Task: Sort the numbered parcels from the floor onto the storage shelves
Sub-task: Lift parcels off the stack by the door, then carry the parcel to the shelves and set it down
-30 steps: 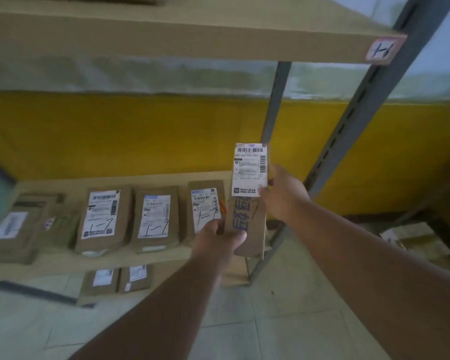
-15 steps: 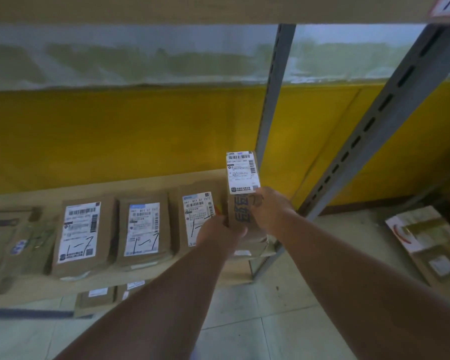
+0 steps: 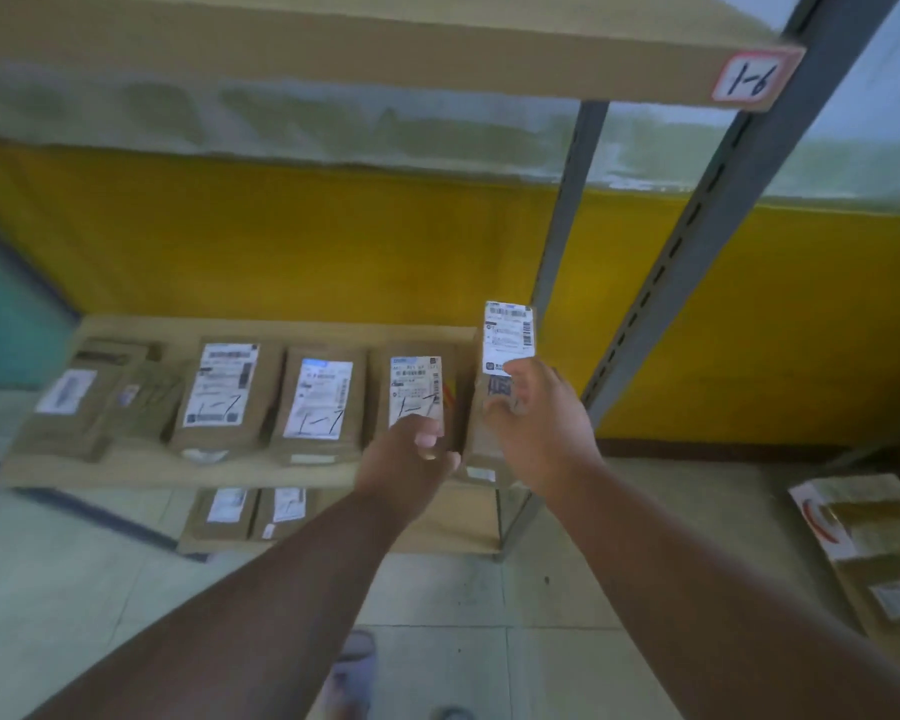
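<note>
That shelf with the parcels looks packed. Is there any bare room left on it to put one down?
Little. The parcels marked 1-7 sit side by side, and the held parcel fills the right end by the post. Bare board shows only behind the row, against the yellow wall, and in a thin strip along the front edge. The left end is piled with overlapping parcels.

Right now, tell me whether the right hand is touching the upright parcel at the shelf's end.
Touching. The head view shows the right hand wrapped over the upright parcel's front, fingers covering its label's lower edge.
</note>
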{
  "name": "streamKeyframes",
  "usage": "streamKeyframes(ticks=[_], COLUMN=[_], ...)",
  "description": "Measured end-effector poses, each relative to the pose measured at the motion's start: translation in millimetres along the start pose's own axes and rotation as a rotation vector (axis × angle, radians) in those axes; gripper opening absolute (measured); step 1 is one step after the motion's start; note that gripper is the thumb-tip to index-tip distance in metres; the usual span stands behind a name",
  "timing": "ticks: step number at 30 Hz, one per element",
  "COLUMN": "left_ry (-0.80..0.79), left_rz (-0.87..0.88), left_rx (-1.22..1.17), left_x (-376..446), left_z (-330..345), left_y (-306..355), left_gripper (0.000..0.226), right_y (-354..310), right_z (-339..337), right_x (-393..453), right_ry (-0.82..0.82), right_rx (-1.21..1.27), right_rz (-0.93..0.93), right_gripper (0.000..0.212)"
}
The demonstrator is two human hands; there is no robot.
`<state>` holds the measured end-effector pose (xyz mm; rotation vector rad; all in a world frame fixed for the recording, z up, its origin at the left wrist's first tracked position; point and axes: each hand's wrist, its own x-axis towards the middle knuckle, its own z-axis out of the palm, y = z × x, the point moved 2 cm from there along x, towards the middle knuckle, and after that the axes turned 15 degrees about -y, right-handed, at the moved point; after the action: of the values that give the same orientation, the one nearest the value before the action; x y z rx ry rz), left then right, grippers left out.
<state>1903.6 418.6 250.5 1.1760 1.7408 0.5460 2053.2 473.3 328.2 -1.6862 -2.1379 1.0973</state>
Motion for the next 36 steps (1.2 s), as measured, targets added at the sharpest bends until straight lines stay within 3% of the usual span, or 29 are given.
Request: streamKeyframes(ticks=[7, 17, 27, 36], left_ry=[0.241, 0.666, 0.865, 1.073], left_rz=[-0.040, -0.233, -0.466, -0.551], left_rx=[0.112, 0.035, 0.015, 0.008], left_x=[-122.8, -326.9, -511.2, -538.1], left_z=[-38.2, -161.3, -301.3, -471.8], left_y=[-45.3, -184.8, -364.7, -476.3], left_gripper=[0.037, 0.030, 0.035, 0.035], right_y=[-60.9, -258.1, -459.6, -621.2], right_z=[39.1, 179.0, 375.5, 512.5], right_x=[-71.0, -184.5, -276.9, -240.8], right_ry=[-0.071, -0.311, -0.477, -0.551], right_rx=[-0.070, -0.112, -0.087, -0.098], right_rz=[-0.332, -0.806, -1.009, -1.158], right_gripper=[0.041, 0.039, 0.040, 0.043])
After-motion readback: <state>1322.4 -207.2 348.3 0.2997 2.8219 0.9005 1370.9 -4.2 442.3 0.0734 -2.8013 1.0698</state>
